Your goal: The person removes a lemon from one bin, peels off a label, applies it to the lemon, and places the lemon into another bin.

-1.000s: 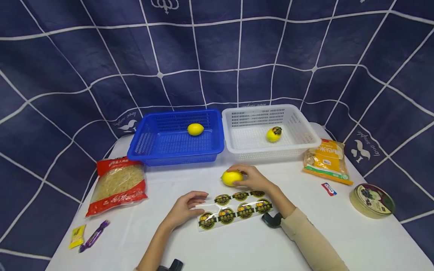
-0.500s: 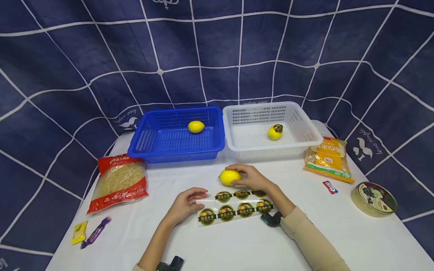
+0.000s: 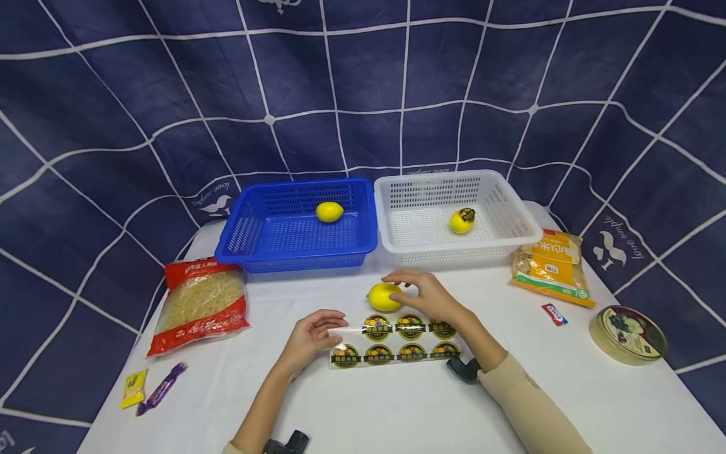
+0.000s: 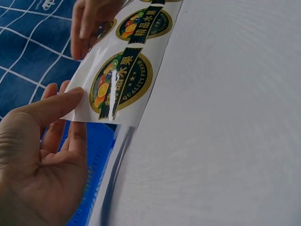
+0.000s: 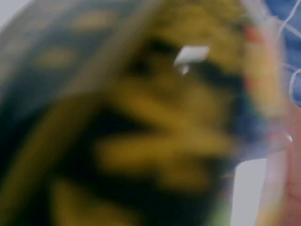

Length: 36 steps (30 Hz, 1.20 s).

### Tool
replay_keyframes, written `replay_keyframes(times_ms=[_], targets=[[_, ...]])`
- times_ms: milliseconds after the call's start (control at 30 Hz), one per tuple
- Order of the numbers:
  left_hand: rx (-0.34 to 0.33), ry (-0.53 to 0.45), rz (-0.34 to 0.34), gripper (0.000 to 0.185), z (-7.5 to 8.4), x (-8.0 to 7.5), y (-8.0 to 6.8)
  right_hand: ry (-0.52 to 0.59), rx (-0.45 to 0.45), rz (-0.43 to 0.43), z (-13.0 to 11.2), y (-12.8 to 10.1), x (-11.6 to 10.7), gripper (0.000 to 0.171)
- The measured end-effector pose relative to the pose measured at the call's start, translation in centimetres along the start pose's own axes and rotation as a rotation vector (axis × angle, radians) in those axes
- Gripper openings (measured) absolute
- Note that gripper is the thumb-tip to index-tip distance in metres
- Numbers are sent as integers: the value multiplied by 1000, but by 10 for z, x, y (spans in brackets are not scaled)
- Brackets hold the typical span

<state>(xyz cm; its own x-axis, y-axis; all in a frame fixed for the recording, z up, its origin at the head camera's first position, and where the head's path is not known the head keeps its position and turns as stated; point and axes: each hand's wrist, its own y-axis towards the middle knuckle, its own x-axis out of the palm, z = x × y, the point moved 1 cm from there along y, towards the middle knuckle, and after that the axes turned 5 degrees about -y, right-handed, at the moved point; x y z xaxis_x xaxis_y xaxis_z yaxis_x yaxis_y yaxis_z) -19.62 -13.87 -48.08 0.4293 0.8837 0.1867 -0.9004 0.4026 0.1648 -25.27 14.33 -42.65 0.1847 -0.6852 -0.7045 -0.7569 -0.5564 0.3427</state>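
In the head view my left hand [image 3: 311, 338] pinches the left end of a clear-white sheet of round fruit stickers [image 3: 392, 343]. The left wrist view shows the thumb on top of that end, with fingers beneath. A yellow lemon [image 3: 382, 297] rests on the white cloth just behind the sheet. My right hand [image 3: 430, 296] is at the lemon's right side, fingers apart, thumb tip overlapping its edge and the index finger above it. The right forearm passes over the sheet's right end. Blurred stickers [image 5: 164, 141] fill the right wrist view.
Behind stand a blue basket [image 3: 295, 260] with a lemon [image 3: 329, 212] and a white basket [image 3: 459, 250] with a stickered lemon [image 3: 462, 221]. A pasta bag [image 3: 201, 299], two wrapped candies [image 3: 161, 389], a yellow bag [image 3: 551, 268], a small wrapper [image 3: 554, 314] and a round tin [image 3: 628, 335] lie at the sides.
My right hand has loosened from the lemon and shifted slightly right, after the lemon moved a little left. The sticker sheet has tilted, its front edge now more level. My left hand keeps its pinch.
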Motion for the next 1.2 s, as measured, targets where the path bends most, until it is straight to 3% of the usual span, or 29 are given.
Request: replay_keyframes(times_ms=[200, 400, 667, 867, 967, 1100, 1200], targets=[[31, -14, 5, 41, 2, 3, 0, 83, -24, -87, -20, -10, 2, 32], [50, -10, 12, 39, 4, 5, -1, 115, -13, -160, -22, -15, 14, 29], [54, 21, 8, 39, 4, 7, 0, 140, 39, -163, -23, -16, 19, 18], [59, 63, 7, 40, 2, 6, 1, 148, 87, -149, -44, -13, 8, 15], [26, 97, 30, 40, 2, 6, 1, 180, 110, -136, -53, -12, -1, 13], [-82, 154, 58, 37, 8, 7, 0, 225, 131, -105, -54, -12, -9, 13], [-168, 202, 21, 35, 18, 9, -2, 252, 153, -77, -52, -11, -15, 13]])
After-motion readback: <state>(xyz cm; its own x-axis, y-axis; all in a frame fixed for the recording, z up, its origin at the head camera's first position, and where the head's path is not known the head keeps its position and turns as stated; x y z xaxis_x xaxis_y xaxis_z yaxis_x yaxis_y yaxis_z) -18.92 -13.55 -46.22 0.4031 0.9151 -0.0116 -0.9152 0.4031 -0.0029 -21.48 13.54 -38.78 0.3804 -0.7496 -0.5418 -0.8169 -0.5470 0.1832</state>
